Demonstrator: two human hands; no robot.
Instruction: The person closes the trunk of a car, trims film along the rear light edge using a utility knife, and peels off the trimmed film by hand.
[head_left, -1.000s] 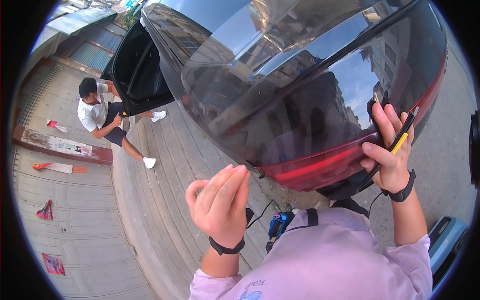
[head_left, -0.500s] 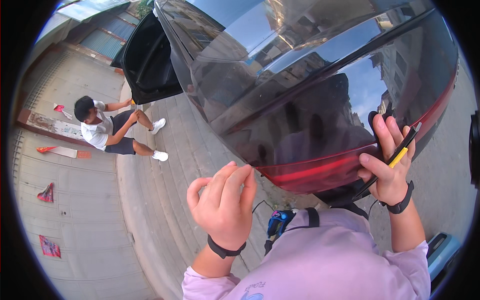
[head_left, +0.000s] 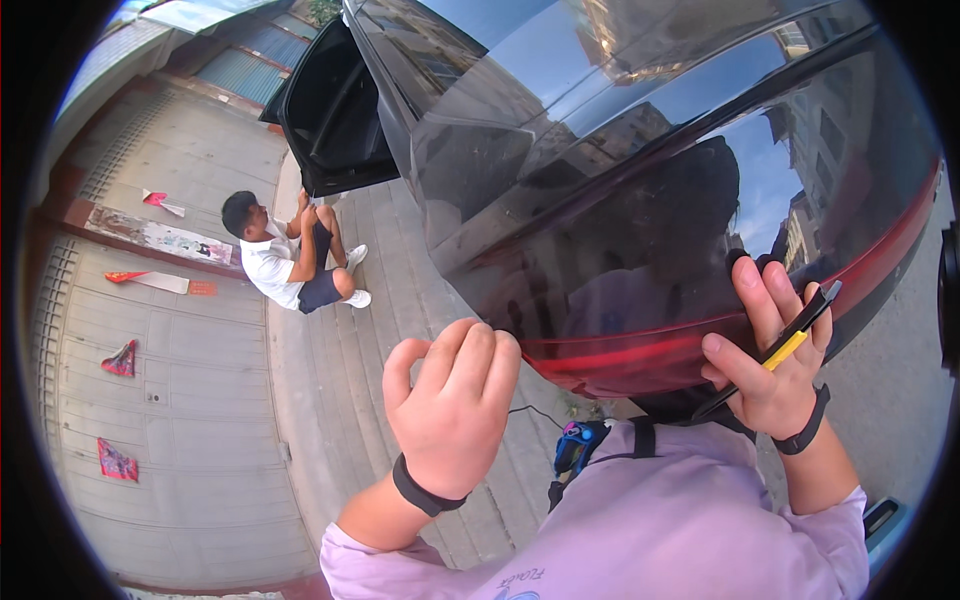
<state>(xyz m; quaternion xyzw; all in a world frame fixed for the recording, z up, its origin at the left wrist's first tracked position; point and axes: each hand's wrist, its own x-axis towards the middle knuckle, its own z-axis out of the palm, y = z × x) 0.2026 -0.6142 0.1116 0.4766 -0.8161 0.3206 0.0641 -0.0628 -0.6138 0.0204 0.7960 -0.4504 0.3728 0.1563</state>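
Note:
In front of me is the rear of a dark, glossy car (head_left: 600, 270) with a red tail light strip (head_left: 610, 352) along its lower part. My left hand (head_left: 450, 405) is raised beside the strip's left end, fingers curled and pressed together in a pinch; anything between them is hidden. On the right, my right hand (head_left: 775, 350) touches or nearly touches the car with its fingertips. A slim black tool (head_left: 812, 312) with a silvery tip and a yellow part lies across that hand, held among the fingers.
An open car door (head_left: 335, 110) juts out at the upper left. Near it a person (head_left: 285, 255) in a white shirt squats on the paved ground (head_left: 350, 400). Large pale shutters (head_left: 170, 350) line the left side. A blue pouch (head_left: 578, 445) hangs at my waist.
The other person has sunk into a lower squat, hands drawn up by the door. My left hand's fingers have curled more tightly. The right hand still holds the tool, and the view has shifted slightly.

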